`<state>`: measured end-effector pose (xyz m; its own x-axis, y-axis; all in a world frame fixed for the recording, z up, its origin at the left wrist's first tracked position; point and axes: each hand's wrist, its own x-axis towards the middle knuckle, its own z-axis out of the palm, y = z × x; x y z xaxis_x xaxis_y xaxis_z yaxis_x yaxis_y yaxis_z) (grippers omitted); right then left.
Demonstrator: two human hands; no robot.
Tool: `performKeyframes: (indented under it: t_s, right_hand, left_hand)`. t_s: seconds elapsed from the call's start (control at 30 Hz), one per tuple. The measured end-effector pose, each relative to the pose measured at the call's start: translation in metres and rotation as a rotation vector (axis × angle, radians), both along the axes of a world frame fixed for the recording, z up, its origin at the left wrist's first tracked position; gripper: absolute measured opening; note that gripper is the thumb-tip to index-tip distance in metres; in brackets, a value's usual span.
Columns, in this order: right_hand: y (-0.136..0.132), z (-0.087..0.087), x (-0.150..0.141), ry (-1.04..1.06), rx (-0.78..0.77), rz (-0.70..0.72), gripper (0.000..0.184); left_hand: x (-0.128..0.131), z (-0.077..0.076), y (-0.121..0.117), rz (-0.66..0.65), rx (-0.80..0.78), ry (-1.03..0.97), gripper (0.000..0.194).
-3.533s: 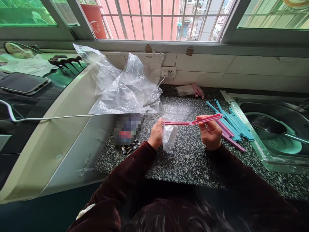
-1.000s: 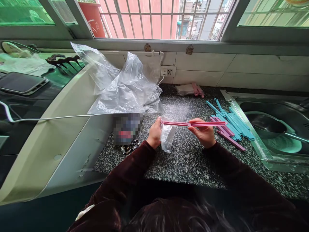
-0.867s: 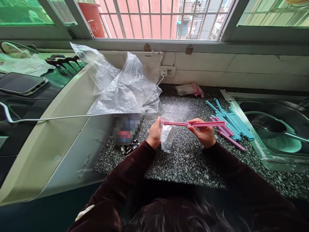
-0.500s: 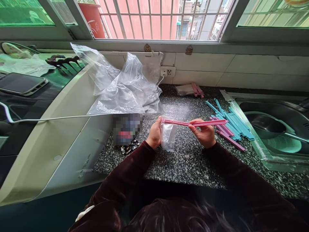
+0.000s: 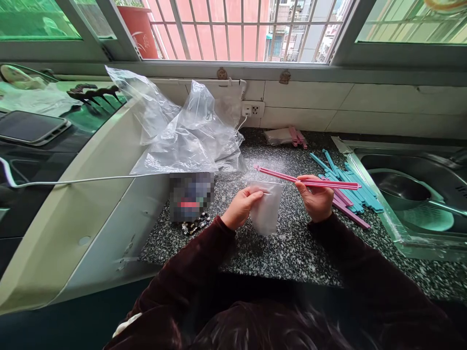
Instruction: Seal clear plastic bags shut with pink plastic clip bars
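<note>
My left hand point(image 5: 241, 206) pinches the top corner of a small clear plastic bag point(image 5: 267, 211), which hangs flat above the speckled counter point(image 5: 292, 248). My right hand point(image 5: 317, 199) grips a long pink sealing clip point(image 5: 306, 180) near its middle. The clip points left and slightly away, just above the bag and apart from it. Both hands sit over the counter's middle, in front of my dark red sleeves.
A heap of blue and pink clips point(image 5: 346, 187) lies right of my right hand, beside a steel sink point(image 5: 412, 194) with a green strainer. Crumpled large clear bags point(image 5: 182, 131) stand at back left. A blurred packet point(image 5: 190, 194), a white cable point(image 5: 73, 181) and a phone point(image 5: 29, 126) are left.
The pink clip has come off the bag's mouth and shifted right with my right hand. My left hand lowered the bag, which now hangs flat and spread.
</note>
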<state>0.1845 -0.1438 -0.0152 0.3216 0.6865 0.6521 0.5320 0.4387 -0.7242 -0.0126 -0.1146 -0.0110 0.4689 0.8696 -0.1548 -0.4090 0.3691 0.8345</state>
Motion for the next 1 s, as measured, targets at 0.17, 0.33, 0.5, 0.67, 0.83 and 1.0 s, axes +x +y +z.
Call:
performKeyframes:
  t_s: [0.17, 0.33, 0.5, 0.67, 0.83, 1.0]
  right_hand:
    - [-0.001, -0.007, -0.006, -0.049, -0.026, 0.046, 0.011]
    - [-0.007, -0.007, -0.016, -0.049, -0.064, 0.117, 0.01]
    - [-0.013, -0.001, -0.019, -0.023, -0.072, 0.158, 0.008]
    - [-0.015, 0.004, -0.019, -0.008, -0.052, 0.174, 0.006]
    - [-0.015, 0.004, -0.019, -0.015, -0.036, 0.184, 0.006]
    - [-0.014, 0.002, -0.02, -0.043, -0.044, 0.186, 0.008]
  left_hand:
    - [0.001, -0.003, -0.004, -0.086, 0.096, -0.024, 0.027]
    - [0.0, -0.003, -0.005, -0.104, 0.077, -0.025, 0.029]
    - [0.0, -0.004, -0.004, -0.096, 0.066, 0.003, 0.031]
    - [0.0, -0.004, -0.003, -0.09, 0.059, 0.047, 0.037]
    - [0.0, -0.001, -0.001, -0.109, 0.063, 0.011, 0.04]
    - [0.0, -0.002, 0.001, -0.073, 0.06, -0.012, 0.037]
